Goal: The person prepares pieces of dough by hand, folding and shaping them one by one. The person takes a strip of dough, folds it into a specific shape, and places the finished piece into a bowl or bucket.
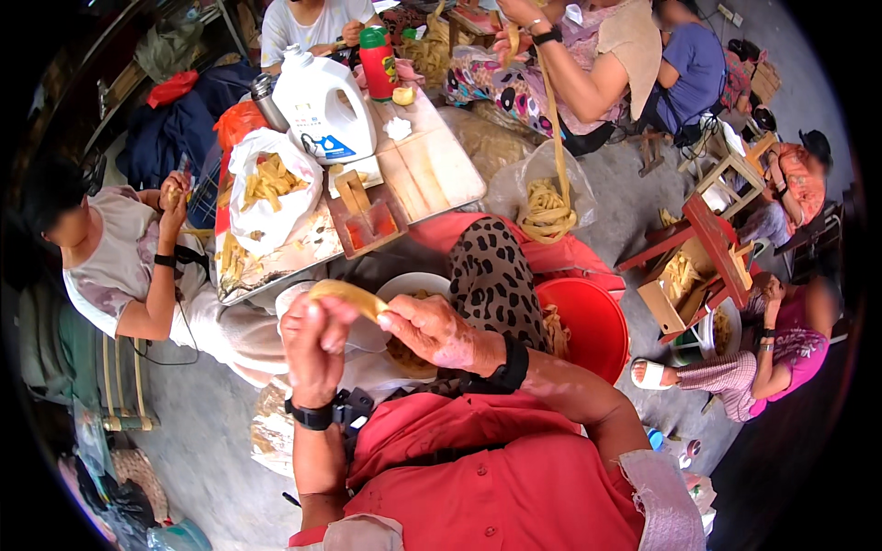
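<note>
landmark: the low table [441, 174]; all places are told from it, seen from the wearer's side.
yellow strip: the yellow strip [347, 296] is held up in front of the table's near edge, bowed in a shallow arch between the two hands.
right hand: the right hand [441, 332], in front of the table's near edge, has thumb and fingers closed on the strip's right end.
left hand: the left hand [314, 349], in front of the same edge, has its fingers bent up against the strip's left end; cannot tell whether they pinch it.
tub: a white tub [413, 283] with yellow pieces in it, below the hands, off the near edge.
tabletop: a white jug [322, 106] and a red flask [378, 69] toward the far side, a white bag [246, 216] of yellow strips on the left, a wooden holder [351, 191] by the near edge.
coil: a yellow coil [547, 219] in a clear bag, right of the table.
bucket: a red bucket [595, 326], off its near right corner.
co-worker: a seated person [124, 243] in a pale top, left of the table.
</note>
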Action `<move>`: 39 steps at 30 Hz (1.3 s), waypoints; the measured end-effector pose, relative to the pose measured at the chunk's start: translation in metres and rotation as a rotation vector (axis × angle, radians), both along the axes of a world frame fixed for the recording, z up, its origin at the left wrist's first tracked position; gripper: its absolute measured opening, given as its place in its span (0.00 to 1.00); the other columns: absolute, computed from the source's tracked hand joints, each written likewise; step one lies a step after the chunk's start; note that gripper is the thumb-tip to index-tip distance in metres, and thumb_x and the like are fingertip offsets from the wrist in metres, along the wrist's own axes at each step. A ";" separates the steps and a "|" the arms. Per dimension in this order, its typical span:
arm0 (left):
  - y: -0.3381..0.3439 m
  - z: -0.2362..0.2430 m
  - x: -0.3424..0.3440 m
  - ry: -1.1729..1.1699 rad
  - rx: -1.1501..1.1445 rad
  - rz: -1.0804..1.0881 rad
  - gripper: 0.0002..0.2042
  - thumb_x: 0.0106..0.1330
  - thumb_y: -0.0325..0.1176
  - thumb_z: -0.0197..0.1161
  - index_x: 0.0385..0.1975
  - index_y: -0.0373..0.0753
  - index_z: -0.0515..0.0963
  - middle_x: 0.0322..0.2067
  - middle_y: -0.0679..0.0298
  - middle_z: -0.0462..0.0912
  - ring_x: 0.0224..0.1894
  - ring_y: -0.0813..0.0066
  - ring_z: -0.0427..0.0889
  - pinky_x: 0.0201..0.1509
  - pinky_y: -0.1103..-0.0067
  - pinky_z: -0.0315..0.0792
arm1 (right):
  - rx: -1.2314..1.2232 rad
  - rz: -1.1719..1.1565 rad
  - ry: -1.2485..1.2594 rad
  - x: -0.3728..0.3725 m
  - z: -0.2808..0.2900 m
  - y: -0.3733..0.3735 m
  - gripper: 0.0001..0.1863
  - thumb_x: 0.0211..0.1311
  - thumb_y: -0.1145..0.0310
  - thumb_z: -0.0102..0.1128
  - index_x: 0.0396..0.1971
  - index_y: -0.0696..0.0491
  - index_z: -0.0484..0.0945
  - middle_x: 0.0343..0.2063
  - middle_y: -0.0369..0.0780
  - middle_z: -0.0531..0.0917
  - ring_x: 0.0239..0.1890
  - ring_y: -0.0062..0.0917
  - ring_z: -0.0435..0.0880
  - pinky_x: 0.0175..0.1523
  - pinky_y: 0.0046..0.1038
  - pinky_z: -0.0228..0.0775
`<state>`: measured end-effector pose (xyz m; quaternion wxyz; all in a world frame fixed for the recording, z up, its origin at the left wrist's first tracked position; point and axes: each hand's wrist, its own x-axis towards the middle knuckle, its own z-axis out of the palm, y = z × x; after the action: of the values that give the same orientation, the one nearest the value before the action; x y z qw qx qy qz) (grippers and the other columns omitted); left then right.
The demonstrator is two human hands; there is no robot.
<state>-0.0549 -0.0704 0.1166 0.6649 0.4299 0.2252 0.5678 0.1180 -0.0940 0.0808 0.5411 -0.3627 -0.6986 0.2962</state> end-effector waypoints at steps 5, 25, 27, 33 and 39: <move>-0.002 -0.010 0.030 0.780 0.489 -0.049 0.12 0.66 0.26 0.54 0.48 0.31 0.75 0.42 0.57 0.80 0.39 0.75 0.77 0.47 0.80 0.70 | -0.095 0.023 -0.020 0.023 -0.010 -0.008 0.08 0.65 0.68 0.50 0.30 0.57 0.71 0.16 0.45 0.71 0.18 0.39 0.72 0.24 0.35 0.61; -0.006 -0.057 0.033 0.824 0.785 0.224 0.07 0.53 0.19 0.65 0.32 0.33 0.80 0.36 0.57 0.80 0.33 0.66 0.81 0.34 0.79 0.75 | -0.676 -0.110 0.256 0.024 -0.037 -0.017 0.14 0.69 0.63 0.44 0.30 0.59 0.71 0.16 0.34 0.69 0.20 0.16 0.67 0.26 0.22 0.62; -0.004 -0.061 0.030 0.729 0.486 0.191 0.09 0.53 0.21 0.65 0.36 0.33 0.79 0.34 0.57 0.80 0.34 0.67 0.81 0.38 0.80 0.74 | -0.634 -0.143 0.238 0.023 -0.034 -0.015 0.14 0.68 0.64 0.44 0.29 0.59 0.71 0.16 0.37 0.71 0.19 0.19 0.68 0.27 0.23 0.64; 0.003 -0.091 0.024 0.104 -0.345 -0.071 0.06 0.60 0.22 0.61 0.37 0.32 0.79 0.34 0.63 0.81 0.33 0.81 0.79 0.38 0.86 0.74 | -0.486 -0.089 0.040 0.014 -0.041 -0.014 0.11 0.68 0.67 0.45 0.30 0.59 0.71 0.16 0.41 0.72 0.18 0.25 0.71 0.26 0.29 0.64; 0.002 -0.088 0.030 -0.065 -0.481 -0.179 0.11 0.62 0.23 0.59 0.44 0.32 0.75 0.38 0.62 0.80 0.38 0.79 0.80 0.42 0.85 0.76 | -0.404 -0.044 -0.060 0.009 -0.046 -0.014 0.10 0.66 0.68 0.48 0.27 0.59 0.69 0.15 0.46 0.72 0.17 0.39 0.72 0.25 0.33 0.63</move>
<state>-0.0253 -0.0688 0.0290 0.8025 0.2592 0.2935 0.4502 0.1271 -0.1077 0.0345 0.4427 -0.4877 -0.6324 0.4076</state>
